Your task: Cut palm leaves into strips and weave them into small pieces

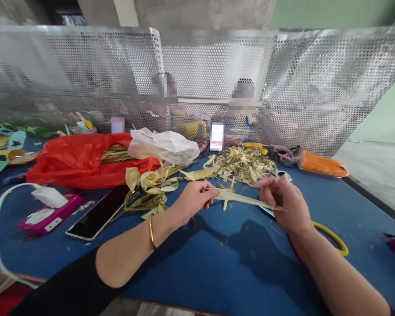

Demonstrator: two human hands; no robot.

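My left hand [197,195] is closed in a pinch on one end of a pale husk strip [245,199], above the middle of the blue table. The strip stretches rightward to my right hand [286,202], whose fingers are curled about its other end, with the index finger reaching left. A fine thread shows near both hands. Just beyond them lies a heap of dry husk scraps [246,164]. Loose yellow-green husk leaves [153,186] lie to the left of my left hand. Partly hidden under my right forearm is a yellow and red ring-shaped handle [340,245].
On the left are a red plastic bag [75,160], a white plastic bag [166,147], a phone [97,215] and a magenta box with a white cable [49,215]. An orange packet [322,164] lies right. A perforated metal screen [210,61] stands behind, with people beyond it.
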